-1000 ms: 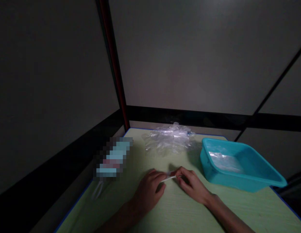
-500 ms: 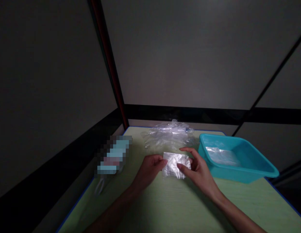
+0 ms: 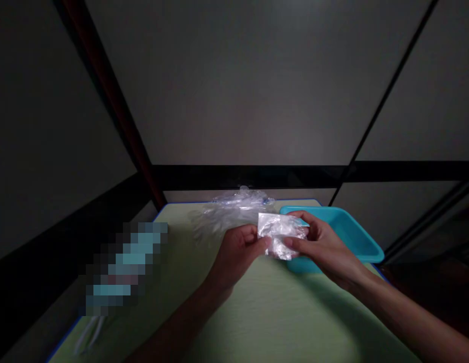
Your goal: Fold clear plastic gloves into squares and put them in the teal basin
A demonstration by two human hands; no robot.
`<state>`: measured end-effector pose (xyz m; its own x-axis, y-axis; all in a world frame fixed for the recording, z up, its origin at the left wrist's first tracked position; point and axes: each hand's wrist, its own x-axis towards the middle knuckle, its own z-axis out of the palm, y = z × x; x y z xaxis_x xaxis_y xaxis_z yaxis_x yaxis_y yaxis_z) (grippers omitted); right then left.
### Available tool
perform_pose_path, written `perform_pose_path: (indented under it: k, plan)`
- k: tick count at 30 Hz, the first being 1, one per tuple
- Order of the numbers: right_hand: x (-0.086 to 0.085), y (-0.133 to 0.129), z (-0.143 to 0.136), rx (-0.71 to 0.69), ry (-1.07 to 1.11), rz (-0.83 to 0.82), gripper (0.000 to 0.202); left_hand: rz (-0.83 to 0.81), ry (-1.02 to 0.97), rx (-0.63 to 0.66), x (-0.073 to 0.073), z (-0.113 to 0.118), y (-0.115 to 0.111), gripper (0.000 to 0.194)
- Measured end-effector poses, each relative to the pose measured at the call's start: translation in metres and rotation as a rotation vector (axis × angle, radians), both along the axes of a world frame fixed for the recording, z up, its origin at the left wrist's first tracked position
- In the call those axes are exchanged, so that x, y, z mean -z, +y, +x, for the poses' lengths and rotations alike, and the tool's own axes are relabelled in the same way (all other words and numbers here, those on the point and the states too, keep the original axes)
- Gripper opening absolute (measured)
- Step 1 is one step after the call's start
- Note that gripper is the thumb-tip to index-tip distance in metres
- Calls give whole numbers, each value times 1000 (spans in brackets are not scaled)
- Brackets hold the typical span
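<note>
A small square of folded clear plastic, apparently a disposable plastic glove [image 3: 276,228], is held up over the table between my two hands. My left hand [image 3: 234,257] pinches its left edge, thumb in front. My right hand [image 3: 327,247] grips the right side with the thumb on its front face and fingers behind. Beyond them lies a loose pile of crinkled clear plastic gloves [image 3: 234,206], with finger shapes spread to the left. The turquoise plastic basin [image 3: 365,241] stands at the right, partly hidden behind my right hand.
On the left of the pale green table [image 3: 249,312] lies a pixelated, light blue item [image 3: 134,257] with a white loop [image 3: 89,333] at its near end. Grey panels with a dark band [image 3: 249,176] rise behind the table's far edge.
Both hands have lifted the folded plastic off the tabletop area and toward the basin. The view has turned right, so the table and basin appear shifted left.
</note>
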<state>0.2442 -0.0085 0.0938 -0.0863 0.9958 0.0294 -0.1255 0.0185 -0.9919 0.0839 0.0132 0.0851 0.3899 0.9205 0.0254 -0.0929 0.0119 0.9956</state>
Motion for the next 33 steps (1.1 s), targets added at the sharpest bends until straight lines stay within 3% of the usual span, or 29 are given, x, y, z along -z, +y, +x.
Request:
perform_pose_path:
  k: [5, 9, 14, 18, 21, 26, 30, 33]
  plan:
    - [4, -6, 19, 52, 169, -218, 36, 20, -29, 14, -5, 26, 6, 9]
    - [4, -9, 43, 102, 132, -181, 27, 27, -5, 57, 1, 38, 9, 13]
    - [-14, -2, 81, 215, -249, 78, 18, 129, 144, -208, 28, 50, 24, 29]
    - [-22, 9, 103, 257, -511, 161, 24, -74, 140, -148, 44, 63, 33, 37]
    - [-19, 16, 112, 217, -581, 157, 24, -192, 78, -85, 43, 67, 33, 37]
    - [-7, 24, 118, 64, -692, 163, 21, -221, 60, -59, 39, 59, 30, 45]
    - [-4, 23, 115, 18, -1075, 297, 10, -241, 67, -53, 42, 48, 23, 49]
    - [-7, 17, 108, 67, -1466, 402, 9, -230, 56, -28, 44, 44, 17, 49]
